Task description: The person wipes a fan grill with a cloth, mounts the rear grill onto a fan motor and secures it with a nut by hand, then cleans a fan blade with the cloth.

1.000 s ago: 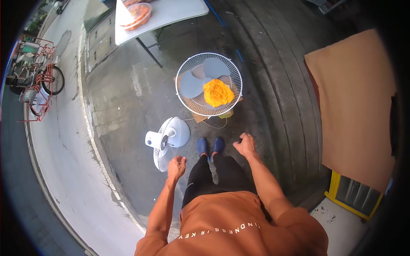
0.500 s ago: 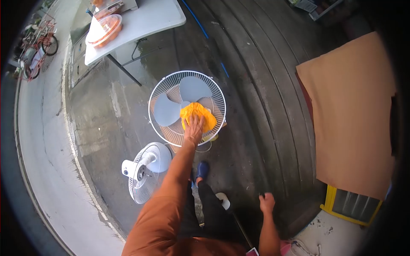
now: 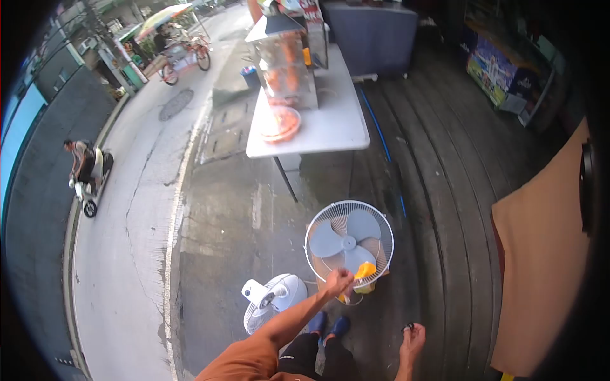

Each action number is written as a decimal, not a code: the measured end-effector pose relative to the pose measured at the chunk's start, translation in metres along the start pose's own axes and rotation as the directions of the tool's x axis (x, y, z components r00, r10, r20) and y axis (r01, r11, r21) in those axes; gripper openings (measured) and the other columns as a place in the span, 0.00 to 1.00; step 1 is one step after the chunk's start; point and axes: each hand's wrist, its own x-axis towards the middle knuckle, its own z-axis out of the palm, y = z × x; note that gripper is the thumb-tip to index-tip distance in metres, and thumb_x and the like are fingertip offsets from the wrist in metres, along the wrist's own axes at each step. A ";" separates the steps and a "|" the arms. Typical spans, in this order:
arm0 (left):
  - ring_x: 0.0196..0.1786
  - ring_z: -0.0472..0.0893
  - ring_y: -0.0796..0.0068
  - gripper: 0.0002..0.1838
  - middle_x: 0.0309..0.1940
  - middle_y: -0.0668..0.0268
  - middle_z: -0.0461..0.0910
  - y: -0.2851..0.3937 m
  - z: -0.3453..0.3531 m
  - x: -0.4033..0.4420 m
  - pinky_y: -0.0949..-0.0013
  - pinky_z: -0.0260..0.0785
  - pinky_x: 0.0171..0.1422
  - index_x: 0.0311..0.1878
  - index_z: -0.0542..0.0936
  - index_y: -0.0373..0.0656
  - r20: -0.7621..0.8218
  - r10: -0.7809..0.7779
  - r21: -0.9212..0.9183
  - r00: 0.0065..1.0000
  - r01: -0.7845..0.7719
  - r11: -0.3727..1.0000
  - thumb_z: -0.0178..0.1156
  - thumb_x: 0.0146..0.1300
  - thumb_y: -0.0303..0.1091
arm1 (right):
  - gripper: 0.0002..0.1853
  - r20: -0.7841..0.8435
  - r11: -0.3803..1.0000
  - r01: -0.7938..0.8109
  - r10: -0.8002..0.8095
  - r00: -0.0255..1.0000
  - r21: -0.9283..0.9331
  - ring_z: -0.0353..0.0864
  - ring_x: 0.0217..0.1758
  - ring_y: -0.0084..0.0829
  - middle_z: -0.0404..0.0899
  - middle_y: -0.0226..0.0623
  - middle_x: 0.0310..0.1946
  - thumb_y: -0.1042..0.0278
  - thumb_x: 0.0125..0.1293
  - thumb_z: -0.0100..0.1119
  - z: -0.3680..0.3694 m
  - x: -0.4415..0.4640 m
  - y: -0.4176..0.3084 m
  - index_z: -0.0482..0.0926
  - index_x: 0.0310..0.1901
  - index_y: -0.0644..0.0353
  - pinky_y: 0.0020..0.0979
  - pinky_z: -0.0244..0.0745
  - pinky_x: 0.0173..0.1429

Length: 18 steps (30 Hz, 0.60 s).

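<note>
A fan (image 3: 348,242) with three grey blades lies face up in its white wire cage, on what looks like cardboard. My left hand (image 3: 338,283) is closed at the near rim of the cage, gripping a yellow cloth (image 3: 365,270). Part of the cloth sticks out over the lower blade. My right hand (image 3: 413,343) hangs to the right, apart from the fan. Its fingers are closed on a small black object (image 3: 407,327) too small to name. To the left of the cage is a white fan body (image 3: 259,293) with its base and wire guard.
Ahead stands a white table (image 3: 340,120) bearing a glass-sided case (image 3: 286,76) and a tub of orange food (image 3: 279,124). A brown cardboard sheet (image 3: 546,254) is at the right. On the road at left, a person rides a scooter (image 3: 92,181).
My left hand has drawn back from the fan's hub to the near rim, and the cloth, spread under it before, is bunched. My view has swung up and left, bringing the scooter in.
</note>
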 end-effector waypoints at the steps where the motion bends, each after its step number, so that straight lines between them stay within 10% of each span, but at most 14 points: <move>1: 0.36 0.85 0.80 0.12 0.33 0.67 0.86 0.030 0.001 -0.042 0.72 0.77 0.41 0.38 0.84 0.38 0.053 0.022 -0.261 0.998 -0.008 0.965 0.62 0.74 0.37 | 0.15 0.022 0.996 0.082 -0.083 0.996 0.042 0.83 0.39 0.28 0.82 0.34 0.36 0.71 0.62 0.69 0.024 0.008 -0.031 0.80 0.50 0.63 0.34 0.78 0.45; 5: 0.59 0.81 0.75 0.17 0.54 0.65 0.82 0.054 0.030 -0.137 0.66 0.73 0.67 0.59 0.79 0.42 0.231 0.201 -0.704 0.952 0.020 0.710 0.58 0.78 0.44 | 0.23 0.520 0.927 0.376 -0.319 0.792 -0.006 0.85 0.48 0.38 0.82 0.41 0.47 0.70 0.58 0.75 0.113 -0.027 -0.157 0.80 0.55 0.63 0.38 0.81 0.53; 6: 0.61 0.79 0.74 0.19 0.56 0.65 0.81 0.072 0.031 -0.165 0.64 0.71 0.70 0.62 0.77 0.43 0.168 0.172 -0.788 0.971 0.027 0.615 0.57 0.78 0.46 | 0.28 0.416 0.907 0.300 -0.405 0.814 0.295 0.84 0.54 0.48 0.82 0.47 0.51 0.68 0.57 0.77 0.138 -0.063 -0.203 0.79 0.58 0.63 0.43 0.79 0.60; 8: 0.66 0.76 0.71 0.24 0.59 0.64 0.79 0.110 0.025 -0.212 0.61 0.66 0.75 0.67 0.73 0.46 0.059 0.097 -0.925 0.994 0.018 0.379 0.55 0.79 0.52 | 0.27 0.538 0.864 0.480 -0.480 0.692 0.153 0.82 0.55 0.57 0.81 0.53 0.52 0.63 0.59 0.74 0.158 -0.071 -0.196 0.79 0.58 0.65 0.49 0.77 0.61; 11: 0.65 0.79 0.64 0.28 0.59 0.62 0.80 0.131 0.004 -0.272 0.55 0.68 0.75 0.71 0.71 0.48 -0.265 0.181 -0.815 0.947 -0.320 0.482 0.50 0.81 0.58 | 0.18 0.656 0.723 0.657 -0.605 0.451 0.215 0.82 0.44 0.54 0.81 0.51 0.41 0.65 0.59 0.71 0.176 -0.101 -0.232 0.80 0.48 0.66 0.48 0.78 0.49; 13: 0.59 0.82 0.65 0.28 0.58 0.61 0.81 0.103 -0.009 -0.291 0.57 0.73 0.69 0.71 0.72 0.43 -0.265 -0.046 -0.903 0.963 -0.231 0.362 0.48 0.82 0.55 | 0.17 0.775 0.677 0.695 -0.566 0.280 0.243 0.83 0.43 0.50 0.81 0.50 0.41 0.67 0.59 0.70 0.178 -0.115 -0.248 0.80 0.47 0.66 0.45 0.78 0.48; 18: 0.62 0.82 0.64 0.29 0.59 0.59 0.82 0.126 -0.033 -0.384 0.57 0.75 0.70 0.72 0.72 0.44 -0.495 0.129 -0.849 0.859 -0.510 0.137 0.45 0.83 0.56 | 0.18 0.618 0.643 0.671 -0.709 0.340 0.369 0.82 0.42 0.48 0.80 0.50 0.41 0.70 0.60 0.66 0.168 -0.161 -0.324 0.79 0.51 0.66 0.44 0.78 0.49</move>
